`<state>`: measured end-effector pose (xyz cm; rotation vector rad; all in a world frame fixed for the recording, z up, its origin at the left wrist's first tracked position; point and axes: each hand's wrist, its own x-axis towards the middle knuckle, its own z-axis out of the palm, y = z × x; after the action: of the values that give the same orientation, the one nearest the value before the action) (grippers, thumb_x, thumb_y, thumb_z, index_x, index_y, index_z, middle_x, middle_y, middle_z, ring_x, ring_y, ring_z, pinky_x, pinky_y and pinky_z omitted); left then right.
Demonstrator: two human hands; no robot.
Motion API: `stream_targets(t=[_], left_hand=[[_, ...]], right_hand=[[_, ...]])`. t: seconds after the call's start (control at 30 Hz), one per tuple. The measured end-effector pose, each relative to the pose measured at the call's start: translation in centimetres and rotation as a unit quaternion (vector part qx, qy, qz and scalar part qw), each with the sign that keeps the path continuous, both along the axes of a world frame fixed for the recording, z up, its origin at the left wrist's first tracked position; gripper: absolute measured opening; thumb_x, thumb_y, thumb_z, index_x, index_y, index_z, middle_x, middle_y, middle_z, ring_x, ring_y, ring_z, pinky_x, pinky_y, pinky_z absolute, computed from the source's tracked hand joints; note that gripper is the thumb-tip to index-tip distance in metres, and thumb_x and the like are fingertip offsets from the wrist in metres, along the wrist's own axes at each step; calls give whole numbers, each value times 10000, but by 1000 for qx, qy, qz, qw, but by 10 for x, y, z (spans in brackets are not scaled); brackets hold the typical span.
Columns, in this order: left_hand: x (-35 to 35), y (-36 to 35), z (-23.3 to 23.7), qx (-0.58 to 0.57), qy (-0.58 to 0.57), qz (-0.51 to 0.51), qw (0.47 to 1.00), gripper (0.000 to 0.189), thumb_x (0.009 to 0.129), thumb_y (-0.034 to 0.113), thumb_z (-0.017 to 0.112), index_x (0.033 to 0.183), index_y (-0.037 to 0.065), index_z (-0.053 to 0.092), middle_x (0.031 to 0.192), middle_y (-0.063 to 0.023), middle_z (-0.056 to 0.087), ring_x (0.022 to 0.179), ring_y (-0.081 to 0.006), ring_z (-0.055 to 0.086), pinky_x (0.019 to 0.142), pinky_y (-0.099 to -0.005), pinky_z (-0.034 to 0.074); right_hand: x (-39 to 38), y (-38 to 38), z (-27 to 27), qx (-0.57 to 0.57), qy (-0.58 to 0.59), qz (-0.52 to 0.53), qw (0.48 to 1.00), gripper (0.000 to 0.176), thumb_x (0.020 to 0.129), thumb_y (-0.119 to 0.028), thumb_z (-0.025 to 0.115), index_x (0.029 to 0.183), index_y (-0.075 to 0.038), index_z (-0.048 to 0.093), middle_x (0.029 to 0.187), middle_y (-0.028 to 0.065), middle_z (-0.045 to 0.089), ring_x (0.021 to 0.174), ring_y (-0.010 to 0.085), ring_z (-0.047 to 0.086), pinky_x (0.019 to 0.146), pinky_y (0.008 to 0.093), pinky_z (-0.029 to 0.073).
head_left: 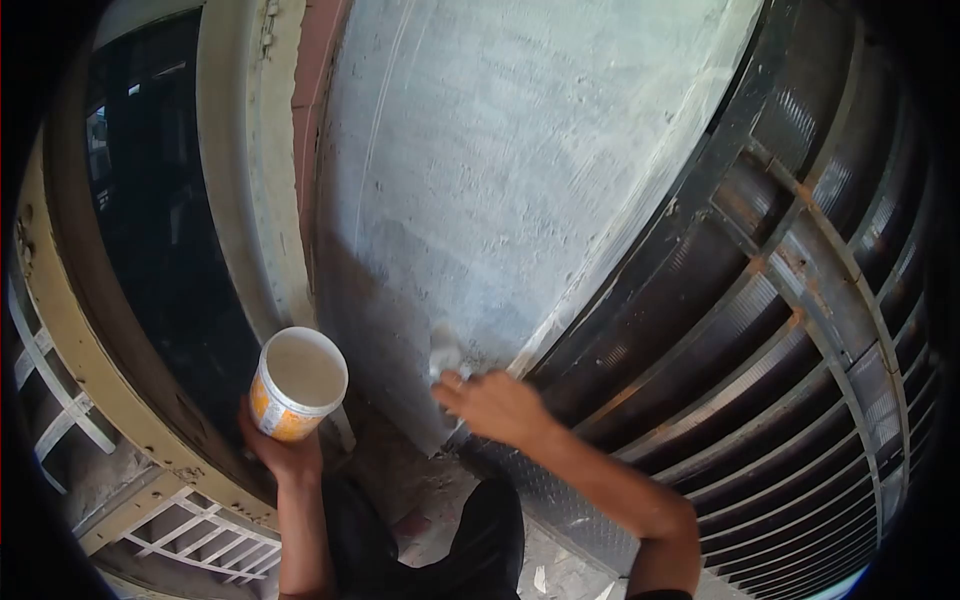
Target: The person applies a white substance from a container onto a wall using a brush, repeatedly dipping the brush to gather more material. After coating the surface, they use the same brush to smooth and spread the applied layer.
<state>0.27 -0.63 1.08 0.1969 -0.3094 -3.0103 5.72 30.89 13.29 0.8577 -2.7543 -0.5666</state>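
Observation:
My left hand (pixel 284 452) is wrapped around the lower side of a small plastic paint bucket (pixel 285 408), white with an orange label. Its mouth is uncovered and tilted toward me, showing a pale greyish inside. My right hand (pixel 498 406) is closed low against the grey plastered wall (pixel 480 180), near its bottom right corner. A pale, blurred shape (pixel 445 348) shows just beyond the fingers, on the wall's surface; I cannot tell what the hand grips. Streaks and a darker patch mark the wall's lower left.
A black metal shutter gate (pixel 690 330) with rusty bars runs along the right. On the left stands a cream metal frame (pixel 245 200) around a dark glass panel (pixel 160 190). White grille bars (pixel 205 540) lie lower left. My knees (pixel 490 530) are bent above the dusty floor.

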Motion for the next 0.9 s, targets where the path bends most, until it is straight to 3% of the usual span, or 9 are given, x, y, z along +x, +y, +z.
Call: stream_targets(t=[0.1, 0.17, 0.23, 0.3, 0.4, 0.5, 0.67, 0.77, 0.9], left_hand=[[7, 1, 15, -5, -38, -1, 999, 605, 1148, 543, 457, 1528, 91, 590, 1515, -96, 657, 1449, -290, 606, 1232, -520, 428], [4, 3, 15, -10, -44, 11, 999, 609, 1149, 540, 454, 1535, 89, 585, 1523, -99, 653, 1454, -292, 604, 1237, -520, 426], [7, 4, 25, -9, -76, 25, 997, 604, 1153, 526, 449, 1543, 85, 583, 1540, -100, 646, 1460, -293, 601, 1250, -507, 422], [6, 2, 22, -15, -57, 21, 998, 587, 1153, 512, 450, 1528, 86, 600, 1527, -96, 656, 1451, -286, 607, 1248, -492, 426], [7, 0, 23, -12, -58, 19, 998, 574, 1154, 498, 451, 1517, 85, 615, 1512, -94, 667, 1445, -278, 613, 1249, -486, 427], [8, 2, 28, -19, -83, 36, 996, 567, 1156, 492, 451, 1509, 84, 622, 1504, -88, 675, 1443, -273, 615, 1249, -487, 427], [6, 2, 26, -20, -79, 26, 996, 561, 1156, 487, 456, 1503, 80, 623, 1505, -85, 677, 1443, -273, 616, 1252, -491, 426], [8, 6, 32, -23, -102, 32, 994, 557, 1157, 484, 456, 1501, 79, 623, 1502, -85, 677, 1441, -274, 617, 1249, -491, 428], [8, 9, 41, -37, -136, 55, 989, 550, 1158, 478, 456, 1501, 80, 620, 1504, -88, 671, 1440, -272, 613, 1244, -487, 429]], right_hand=[[-6, 4, -97, -43, -91, -32, 994, 291, 918, -164, 747, 1194, -110, 673, 1187, 101, 705, 787, 284, 804, 647, 437, 623], [-16, 22, -121, -322, -54, -29, 945, 379, 891, -175, 781, 1248, -119, 668, 1191, 97, 723, 858, 328, 793, 694, 452, 622], [-3, 20, -41, -315, 28, -78, 945, 192, 1014, -145, 732, 1204, -118, 739, 1102, 117, 770, 770, 366, 769, 638, 466, 603], [22, 11, 31, -303, 102, -93, 943, 238, 960, -98, 774, 1199, -107, 771, 1096, 120, 767, 763, 339, 764, 629, 412, 610], [58, 11, 42, -246, 247, -9, 937, 343, 873, -75, 756, 1205, -141, 808, 1241, 103, 723, 751, 251, 719, 664, 358, 600], [68, 23, -2, -182, 299, 14, 937, 377, 880, -97, 748, 1248, -154, 812, 1221, 102, 712, 701, 199, 666, 620, 333, 579], [72, 27, -117, -54, 54, -63, 995, 441, 891, -133, 759, 1328, -165, 715, 1198, 102, 685, 801, 230, 758, 667, 337, 628], [64, 33, -97, -206, -95, -68, 971, 518, 874, -136, 800, 1372, -167, 657, 1181, 95, 664, 803, 265, 778, 676, 355, 653], [79, 30, 9, -313, 228, -43, 921, 448, 850, -104, 837, 1289, -168, 777, 1198, 103, 728, 754, 251, 726, 641, 357, 603]])
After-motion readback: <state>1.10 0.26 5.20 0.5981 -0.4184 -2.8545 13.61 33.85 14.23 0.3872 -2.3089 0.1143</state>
